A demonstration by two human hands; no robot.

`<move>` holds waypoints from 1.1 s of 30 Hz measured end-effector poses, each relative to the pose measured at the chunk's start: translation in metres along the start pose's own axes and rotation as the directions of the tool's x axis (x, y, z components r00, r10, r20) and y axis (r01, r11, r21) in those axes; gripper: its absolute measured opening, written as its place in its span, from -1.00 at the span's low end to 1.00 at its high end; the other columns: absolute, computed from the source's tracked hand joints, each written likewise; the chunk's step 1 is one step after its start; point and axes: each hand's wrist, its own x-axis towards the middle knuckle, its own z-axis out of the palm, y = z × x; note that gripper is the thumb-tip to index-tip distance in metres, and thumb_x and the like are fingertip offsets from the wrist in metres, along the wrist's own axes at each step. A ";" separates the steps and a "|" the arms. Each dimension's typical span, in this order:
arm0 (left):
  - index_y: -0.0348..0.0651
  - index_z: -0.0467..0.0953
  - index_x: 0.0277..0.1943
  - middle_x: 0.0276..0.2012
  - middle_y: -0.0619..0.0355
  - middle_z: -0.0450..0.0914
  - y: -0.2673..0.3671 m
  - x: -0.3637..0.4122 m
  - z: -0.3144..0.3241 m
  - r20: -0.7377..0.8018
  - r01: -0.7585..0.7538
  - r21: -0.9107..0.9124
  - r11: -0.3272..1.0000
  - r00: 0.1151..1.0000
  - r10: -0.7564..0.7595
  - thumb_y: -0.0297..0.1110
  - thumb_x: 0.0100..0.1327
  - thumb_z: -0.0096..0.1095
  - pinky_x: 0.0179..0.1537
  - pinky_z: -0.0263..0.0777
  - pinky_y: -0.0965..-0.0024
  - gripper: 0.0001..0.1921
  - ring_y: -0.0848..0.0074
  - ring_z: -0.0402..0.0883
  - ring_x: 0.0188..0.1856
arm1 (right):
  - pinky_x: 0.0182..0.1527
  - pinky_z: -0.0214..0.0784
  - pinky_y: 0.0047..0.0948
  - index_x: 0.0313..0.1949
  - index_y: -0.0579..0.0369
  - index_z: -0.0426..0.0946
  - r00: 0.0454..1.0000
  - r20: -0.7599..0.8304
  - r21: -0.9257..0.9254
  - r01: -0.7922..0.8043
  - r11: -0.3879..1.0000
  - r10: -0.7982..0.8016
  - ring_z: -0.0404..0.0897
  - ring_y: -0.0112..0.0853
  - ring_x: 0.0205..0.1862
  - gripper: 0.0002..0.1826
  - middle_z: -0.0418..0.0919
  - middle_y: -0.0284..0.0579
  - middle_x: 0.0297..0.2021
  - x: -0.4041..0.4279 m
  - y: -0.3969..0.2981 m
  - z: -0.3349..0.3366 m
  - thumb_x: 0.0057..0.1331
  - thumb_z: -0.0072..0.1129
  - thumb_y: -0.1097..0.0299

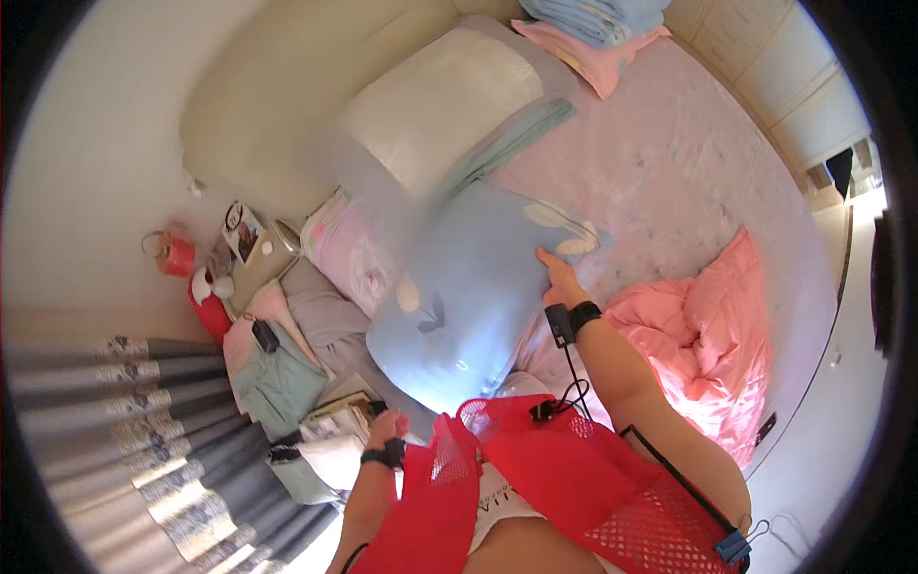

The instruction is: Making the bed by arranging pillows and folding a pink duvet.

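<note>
A blue pillow [459, 287] with a leaf pattern fills the space in front of me on the bed. My right hand [563, 281] grips its right edge, the fingers partly hidden by the cloth. Lower left, beside the pillow's near end, is my left hand [389, 427], with its fingers partly curled; I cannot tell whether it holds anything. Both wrists wear black straps, and a small black device [559, 324] is fixed at the right one. Beyond the blue pillow lie a folded green cloth [516, 140] and a cream pillow [452, 100].
A crumpled pink quilt [706, 330] lies to the right on the pink bedsheet [667, 158]. Folded blue bedding [602, 21] rests on a pink pillow at the far end. Left are a bedside table [251, 276], green clothing [280, 380], papers [337, 423] and grey curtains [165, 430].
</note>
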 end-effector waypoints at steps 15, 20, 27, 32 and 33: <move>-0.53 0.27 0.10 -0.02 -0.22 0.44 -0.017 0.026 0.053 -0.309 -0.107 0.453 0.885 0.913 0.268 0.36 -0.04 0.12 0.03 0.28 0.26 -0.03 0.19 0.40 0.07 | 0.17 0.12 -0.06 0.04 0.05 0.36 0.972 -0.130 0.272 -0.155 0.950 0.195 0.36 -0.20 0.09 -0.57 0.41 -0.17 0.05 -0.227 0.010 -0.060 0.25 0.06 0.13; -0.45 0.36 0.07 -0.03 -0.23 0.47 -0.070 0.028 0.013 -0.043 -0.113 0.409 0.905 0.989 0.143 0.48 0.07 -0.29 0.10 0.20 0.31 -0.03 0.21 0.40 0.12 | 0.19 0.08 -0.07 0.06 0.05 0.35 0.961 -0.169 0.307 -0.158 0.938 0.217 0.34 -0.19 0.11 -0.54 0.40 -0.18 0.06 -0.254 0.005 -0.060 0.24 0.07 0.10; -0.31 0.45 0.03 -0.14 0.03 0.55 0.036 -0.026 0.033 0.127 -0.288 -0.016 0.958 0.949 0.287 0.08 0.12 0.19 -0.08 0.36 0.41 -0.39 0.41 0.53 -0.14 | 0.22 0.04 -0.11 0.09 0.03 0.31 0.863 -0.391 0.405 -0.150 0.902 0.319 0.32 -0.25 0.14 -0.51 0.37 -0.23 0.10 -0.219 -0.003 -0.108 0.23 0.09 0.10; -0.37 0.50 -0.17 -0.32 0.07 0.59 0.129 -0.096 0.061 0.060 -0.571 -0.101 0.815 0.814 0.578 -0.20 0.02 0.38 -0.36 0.45 0.41 -0.58 0.43 0.58 -0.37 | 0.25 -0.03 -0.08 0.10 0.00 0.33 0.889 -0.288 0.428 -0.212 0.878 0.355 0.30 -0.25 0.16 -0.48 0.35 -0.25 0.11 -0.199 -0.023 -0.141 0.19 0.10 0.06; -0.37 0.50 -0.17 -0.32 0.07 0.59 0.131 -0.102 0.064 0.063 -0.571 -0.093 0.816 0.814 0.577 -0.20 0.02 0.38 -0.36 0.45 0.41 -0.58 0.43 0.58 -0.37 | 0.25 -0.05 -0.07 0.11 -0.01 0.31 0.901 -0.275 0.411 -0.206 0.888 0.336 0.29 -0.24 0.16 -0.46 0.35 -0.25 0.12 -0.199 -0.028 -0.142 0.18 0.10 0.07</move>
